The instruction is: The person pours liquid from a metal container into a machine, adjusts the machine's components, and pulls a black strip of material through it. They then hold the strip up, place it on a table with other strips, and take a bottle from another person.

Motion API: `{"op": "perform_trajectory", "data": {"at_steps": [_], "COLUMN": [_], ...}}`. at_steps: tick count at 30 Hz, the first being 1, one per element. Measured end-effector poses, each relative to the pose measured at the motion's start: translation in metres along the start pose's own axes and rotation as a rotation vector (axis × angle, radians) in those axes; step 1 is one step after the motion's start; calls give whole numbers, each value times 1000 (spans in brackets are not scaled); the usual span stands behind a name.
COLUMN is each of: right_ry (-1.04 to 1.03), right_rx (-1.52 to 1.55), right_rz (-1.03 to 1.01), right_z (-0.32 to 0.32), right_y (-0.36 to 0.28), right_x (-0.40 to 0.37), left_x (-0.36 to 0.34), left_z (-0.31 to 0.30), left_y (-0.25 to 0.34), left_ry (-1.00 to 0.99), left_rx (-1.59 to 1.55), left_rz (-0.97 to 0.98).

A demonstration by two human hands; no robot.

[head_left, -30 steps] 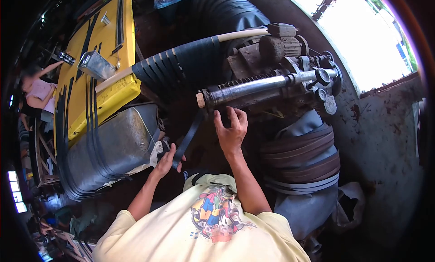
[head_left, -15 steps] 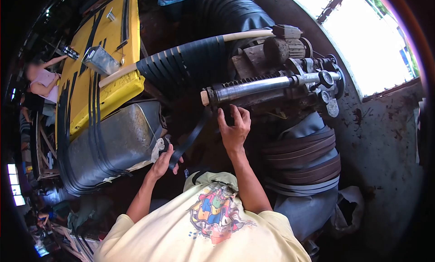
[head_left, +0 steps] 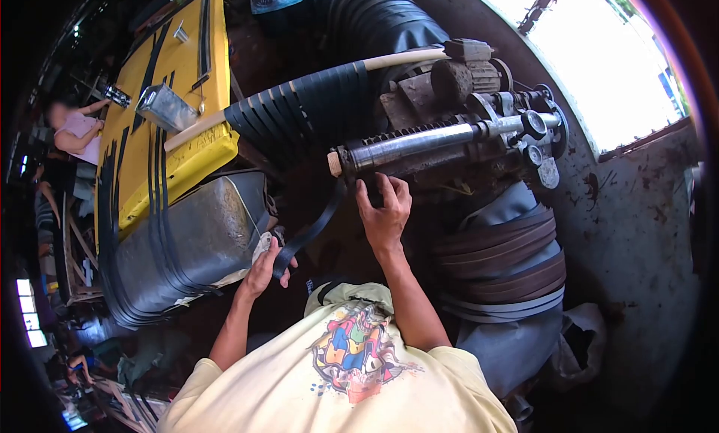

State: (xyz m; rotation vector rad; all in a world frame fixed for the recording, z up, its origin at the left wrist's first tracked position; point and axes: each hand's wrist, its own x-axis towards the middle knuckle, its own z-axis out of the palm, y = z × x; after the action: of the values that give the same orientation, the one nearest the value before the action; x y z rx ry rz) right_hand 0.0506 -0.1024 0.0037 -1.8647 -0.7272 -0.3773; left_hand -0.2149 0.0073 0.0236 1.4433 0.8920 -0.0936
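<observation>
My left hand (head_left: 260,271) is closed on a black rubber strip (head_left: 318,225) below the grey block. From there the strip curves up to the end of a shiny metal roller (head_left: 416,144) on a greasy machine. My right hand (head_left: 386,214) is raised under that roller, thumb and fingers apart and slightly bent. Its fingertips reach the dark underside of the roller, close to where the strip ends from view. A light wooden plug (head_left: 334,164) sticks out of the roller's near end.
Black strips hang over a pole (head_left: 196,130) between a yellow table (head_left: 213,81) and the machine's motor (head_left: 478,79). More strips drape over a grey block (head_left: 213,216). Coiled brown and grey bands (head_left: 517,261) stand at right. Another person (head_left: 75,133) works beyond the table.
The strip between my left hand and the roller now hangs in a rounder curve. My left hand has shifted slightly left; the right hand stays under the roller. The view has moved a little.
</observation>
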Motion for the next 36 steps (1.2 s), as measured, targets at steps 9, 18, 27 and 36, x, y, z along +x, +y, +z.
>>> {"op": "perform_trajectory", "data": {"at_steps": [9,18,27,36], "right_ry": [-19,-17,-1,-2], "right_rx": [-3,-4,-17,-13], "right_rz": [25,14,-4,3], "right_z": [1,1,0,0], "right_y": [1,1,1,0], "right_x": [-2,-1,0,-1], "left_x": [-7,-18,-19,-22], "left_z": [-5,-10,-10,-12], "left_y": [12,24,24,25], "left_ry": [31,40,34,42], "left_rx": [-10,22,18,37], "left_rz": [18,34,38,54]}}
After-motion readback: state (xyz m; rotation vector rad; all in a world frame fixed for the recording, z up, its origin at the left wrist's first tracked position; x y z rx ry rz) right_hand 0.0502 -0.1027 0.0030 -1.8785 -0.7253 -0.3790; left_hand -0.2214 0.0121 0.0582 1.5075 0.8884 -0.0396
